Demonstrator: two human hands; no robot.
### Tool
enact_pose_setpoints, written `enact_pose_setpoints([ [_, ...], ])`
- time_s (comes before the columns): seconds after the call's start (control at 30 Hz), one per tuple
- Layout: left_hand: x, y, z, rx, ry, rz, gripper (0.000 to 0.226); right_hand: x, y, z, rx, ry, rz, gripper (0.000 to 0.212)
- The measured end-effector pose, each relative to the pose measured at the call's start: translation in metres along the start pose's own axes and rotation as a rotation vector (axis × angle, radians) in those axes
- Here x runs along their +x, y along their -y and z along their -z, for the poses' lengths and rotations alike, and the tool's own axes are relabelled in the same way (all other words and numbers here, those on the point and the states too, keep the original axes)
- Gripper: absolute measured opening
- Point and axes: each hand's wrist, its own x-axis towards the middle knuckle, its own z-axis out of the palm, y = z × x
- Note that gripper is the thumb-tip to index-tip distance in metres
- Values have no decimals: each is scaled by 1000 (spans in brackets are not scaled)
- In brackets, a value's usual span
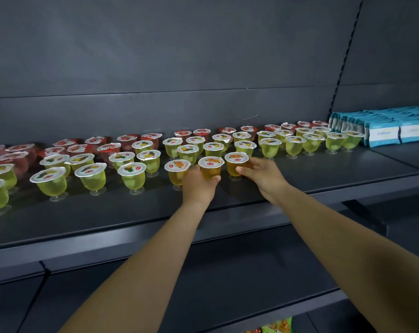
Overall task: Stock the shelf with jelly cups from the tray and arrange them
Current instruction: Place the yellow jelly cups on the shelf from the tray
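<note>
Jelly cups (pixel 129 162) stand in rows on the dark shelf (pixel 227 203), red ones at the back, green in the middle, three orange ones at the front centre. No tray in view.

Left to right:
- Green cups at far left, upright on small clear feet, each with a wide foil lid overhanging the rim.
- Left orange cup (pixel 177 173), on the shelf, touching the left hand's knuckle side.
- Left hand (pixel 198 186), fingers curled round the middle orange cup (pixel 210 168), thumb under its right side. Whether its foot is on the shelf is hidden by the hand.
- Right orange cup (pixel 236 163), pinched low on its body by the right hand (pixel 261 174), thumb in front, fingers behind.
- Blue-white packets (pixel 393 131) at far right, well apart.

Handling, as judged: cups look light, thin-walled, a little springy; smooth plastic, likely slippery. Narrow foot makes them top-heavy and easy to tip into neighbours. Best hold is round the bowl below the rim; avoid the lid edge, which could peel. Squeeze gently.
</note>
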Motion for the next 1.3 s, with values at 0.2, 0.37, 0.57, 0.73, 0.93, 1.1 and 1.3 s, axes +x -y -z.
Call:
enact_pose_setpoints([
  [0.2,-22,9,9,94,40,-141,27,-41,0,28,-366,-84,146,54],
  [0.37,-79,17,18,469,-12,-424,51,-99,-24,60,-881,-74,515,54],
  [0.57,-160,54,-15,799,122,-630,59,-166,-96,89,-1125,63,585,67],
  [0.73,-222,114,-70,902,369,-430,62,-214,-180,106,-1163,252,427,72],
  [0.93,-300,231,-143,904,606,-270,67,-266,-311,122,-1167,401,225,67],
  [1.1,-364,334,-196,836,795,-68,63,-298,-417,127,-1130,488,27,68],
  [1.3,-428,448,-261,765,925,160,64,-343,-554,131,-1035,588,-270,63],
])
